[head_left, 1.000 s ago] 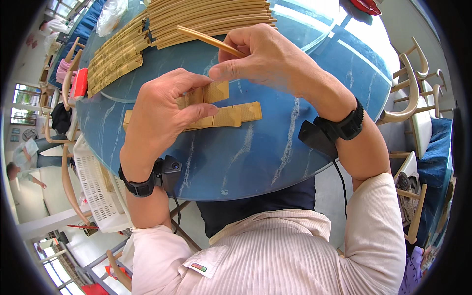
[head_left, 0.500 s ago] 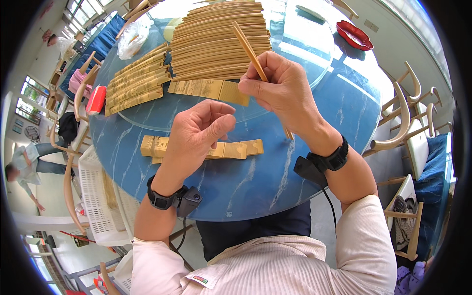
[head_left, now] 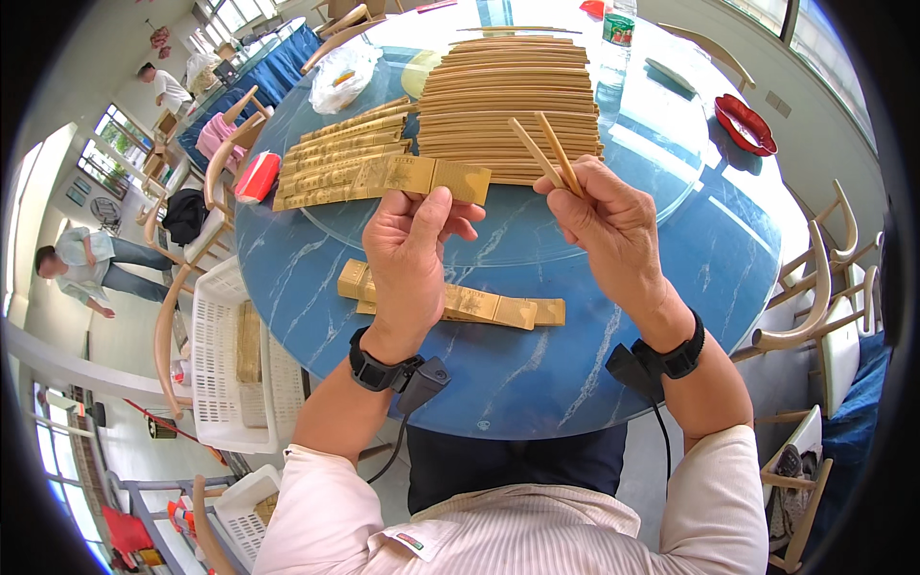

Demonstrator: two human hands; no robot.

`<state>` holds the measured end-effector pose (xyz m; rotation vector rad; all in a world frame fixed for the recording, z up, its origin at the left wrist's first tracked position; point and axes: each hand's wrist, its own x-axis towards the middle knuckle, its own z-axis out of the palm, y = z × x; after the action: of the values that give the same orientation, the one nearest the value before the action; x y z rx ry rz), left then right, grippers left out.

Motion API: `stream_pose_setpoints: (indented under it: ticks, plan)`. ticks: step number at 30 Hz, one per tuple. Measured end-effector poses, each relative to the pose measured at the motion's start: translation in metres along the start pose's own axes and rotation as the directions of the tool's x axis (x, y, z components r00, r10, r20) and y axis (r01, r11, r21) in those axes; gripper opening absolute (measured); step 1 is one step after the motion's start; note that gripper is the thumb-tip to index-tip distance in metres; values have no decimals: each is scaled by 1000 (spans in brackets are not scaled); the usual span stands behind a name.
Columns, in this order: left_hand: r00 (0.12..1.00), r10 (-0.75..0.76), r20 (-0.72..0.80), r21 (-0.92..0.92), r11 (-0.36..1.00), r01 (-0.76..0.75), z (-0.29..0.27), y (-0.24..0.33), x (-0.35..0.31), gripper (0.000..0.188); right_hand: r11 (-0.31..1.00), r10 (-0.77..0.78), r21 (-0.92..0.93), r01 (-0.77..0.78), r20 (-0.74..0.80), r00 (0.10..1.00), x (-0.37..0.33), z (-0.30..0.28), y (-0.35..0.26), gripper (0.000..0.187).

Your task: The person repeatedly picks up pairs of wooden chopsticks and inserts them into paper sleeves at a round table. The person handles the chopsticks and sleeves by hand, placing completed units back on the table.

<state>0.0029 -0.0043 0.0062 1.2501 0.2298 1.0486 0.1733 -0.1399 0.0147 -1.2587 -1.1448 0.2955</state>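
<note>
In the head view, the left hand (head_left: 410, 240) pinches a gold paper strip (head_left: 462, 180), which crosses the hand's far end. The right hand (head_left: 610, 216), to the strip's right, pinches two chopsticks (head_left: 560, 153) slanting far and left. Other gold pieces (head_left: 479, 304) lie on the blue table (head_left: 537, 388), nearer than the strip.

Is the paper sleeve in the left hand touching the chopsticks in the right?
Apart: the head view shows a plain gap between the paper sleeve and the chopsticks.
</note>
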Motion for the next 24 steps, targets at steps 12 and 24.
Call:
stream_pose_setpoints:
  ticks: [12,24]
  plan:
    - [992,128,-5,-56,990,-128,3,2,1,14,991,126,-45,-123,90,988,-6,8,-7,18]
    - [981,190,34,-27,982,-189,-5,-3,1,18,995,-50,-84,59,102,994,-5,10,5,12]
